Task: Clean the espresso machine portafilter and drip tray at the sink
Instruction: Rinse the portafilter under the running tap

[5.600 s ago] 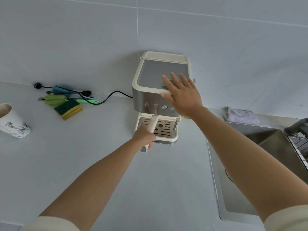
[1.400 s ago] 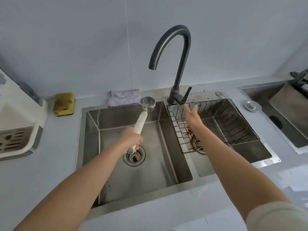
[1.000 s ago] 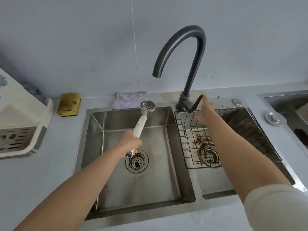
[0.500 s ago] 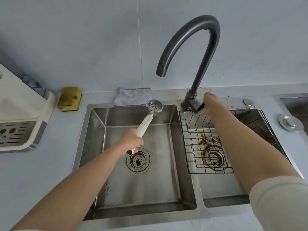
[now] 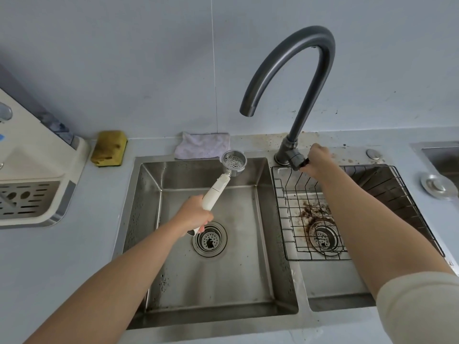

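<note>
My left hand (image 5: 192, 216) grips the white handle of the portafilter (image 5: 224, 175) over the left sink basin (image 5: 149, 219). Its metal basket, open side up, sits at the basin's far edge, to the left of and lower than the faucet (image 5: 298, 78) spout. My right hand (image 5: 316, 160) holds the dark faucet lever (image 5: 298, 163) at the faucet's base. No water runs from the spout. The espresso machine (image 5: 32, 170) stands at the left edge on the counter, with its slotted drip tray (image 5: 24, 199) in place.
A black wire rack (image 5: 293, 214) lies in the right basin over a drain (image 5: 323, 237) ringed with coffee grounds. A yellow sponge (image 5: 109, 148) and a pale cloth (image 5: 202, 145) rest behind the left basin. A round metal plug (image 5: 438, 186) sits at the right.
I took the portafilter off the machine and carried it to the sink. My right hand reached to the faucet lever and closed on it; the portafilter basket rose slightly toward the spout.
</note>
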Available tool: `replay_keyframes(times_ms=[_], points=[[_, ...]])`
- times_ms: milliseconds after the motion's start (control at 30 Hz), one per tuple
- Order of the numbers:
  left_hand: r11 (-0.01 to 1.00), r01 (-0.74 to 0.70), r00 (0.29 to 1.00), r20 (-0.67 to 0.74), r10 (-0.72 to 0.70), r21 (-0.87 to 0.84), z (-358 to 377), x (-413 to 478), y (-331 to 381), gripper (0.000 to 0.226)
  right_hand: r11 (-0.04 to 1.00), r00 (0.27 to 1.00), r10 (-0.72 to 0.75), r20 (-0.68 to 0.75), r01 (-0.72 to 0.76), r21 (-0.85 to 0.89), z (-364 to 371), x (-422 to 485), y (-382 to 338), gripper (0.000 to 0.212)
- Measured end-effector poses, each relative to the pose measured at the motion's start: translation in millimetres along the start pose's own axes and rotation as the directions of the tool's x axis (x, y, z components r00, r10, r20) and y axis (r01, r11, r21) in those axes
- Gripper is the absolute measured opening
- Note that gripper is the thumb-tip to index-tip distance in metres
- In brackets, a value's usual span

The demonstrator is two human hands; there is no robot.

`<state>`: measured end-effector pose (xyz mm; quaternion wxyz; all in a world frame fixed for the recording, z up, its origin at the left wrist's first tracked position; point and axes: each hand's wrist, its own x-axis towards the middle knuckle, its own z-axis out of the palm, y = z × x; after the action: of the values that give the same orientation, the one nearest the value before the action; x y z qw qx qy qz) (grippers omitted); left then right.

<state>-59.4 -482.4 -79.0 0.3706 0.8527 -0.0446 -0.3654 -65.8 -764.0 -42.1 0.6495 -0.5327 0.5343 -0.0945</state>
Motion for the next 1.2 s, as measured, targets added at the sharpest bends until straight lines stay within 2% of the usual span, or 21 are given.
replay_keyframes(times_ms=[200, 267, 367, 567, 733, 867, 933, 1033, 1133, 1200], points=[[0.998, -0.009, 1.000, 0.007, 0.008, 0.055, 1, 1, -5, 0.024, 1.000, 1.000, 0.003, 0.026, -0.004, 0.029, -2, -2, 3, 0.023], [0.998, -0.012, 1.000, 0.008, 0.011, 0.064, 1, 2, -5, 0.023, 1.000, 1.000, 0.002, 0.006, -0.002, 0.031, -1, -2, 4, 0.020], [0.997, -0.016, 1.000, 0.010, 0.015, 0.071, 1, 2, -5, 0.023, 1.000, 0.999, -0.012, -0.039, 0.012, 0.008, -1, 0, 5, 0.027], [0.996, -0.027, 1.000, 0.017, 0.026, 0.086, 1, 2, -7, 0.024, 0.997, 1.000, -0.020, 0.015, 0.019, 0.068, -2, 3, 9, 0.023], [0.993, -0.028, 1.000, 0.014, 0.026, 0.117, 2, 1, -9, 0.022, 0.999, 0.997, -0.041, 0.071, 0.041, -0.001, -4, 1, 16, 0.021], [0.992, -0.034, 0.999, 0.013, 0.032, 0.124, 4, 0, -10, 0.022, 0.989, 0.995, -0.046, 0.087, 0.057, -0.134, 2, -12, 36, 0.019], [0.993, -0.037, 0.999, 0.011, 0.036, 0.114, 4, -1, -10, 0.022, 0.989, 0.989, -0.018, 0.147, 0.039, -0.146, 8, -18, 53, 0.025], [0.994, -0.037, 0.999, 0.020, 0.035, 0.099, 6, -1, -11, 0.022, 0.993, 0.956, 0.009, 0.294, 0.025, -0.111, 21, -38, 79, 0.007], [0.996, -0.039, 0.999, 0.040, 0.036, 0.083, 8, -2, -13, 0.021, 0.997, 0.896, 0.066, 0.438, -0.039, -0.070, 36, -71, 98, 0.037], [0.996, -0.045, 0.998, 0.042, 0.041, 0.083, 9, -4, -14, 0.021, 0.996, 0.860, 0.083, 0.503, -0.063, -0.058, 46, -86, 107, 0.043]])
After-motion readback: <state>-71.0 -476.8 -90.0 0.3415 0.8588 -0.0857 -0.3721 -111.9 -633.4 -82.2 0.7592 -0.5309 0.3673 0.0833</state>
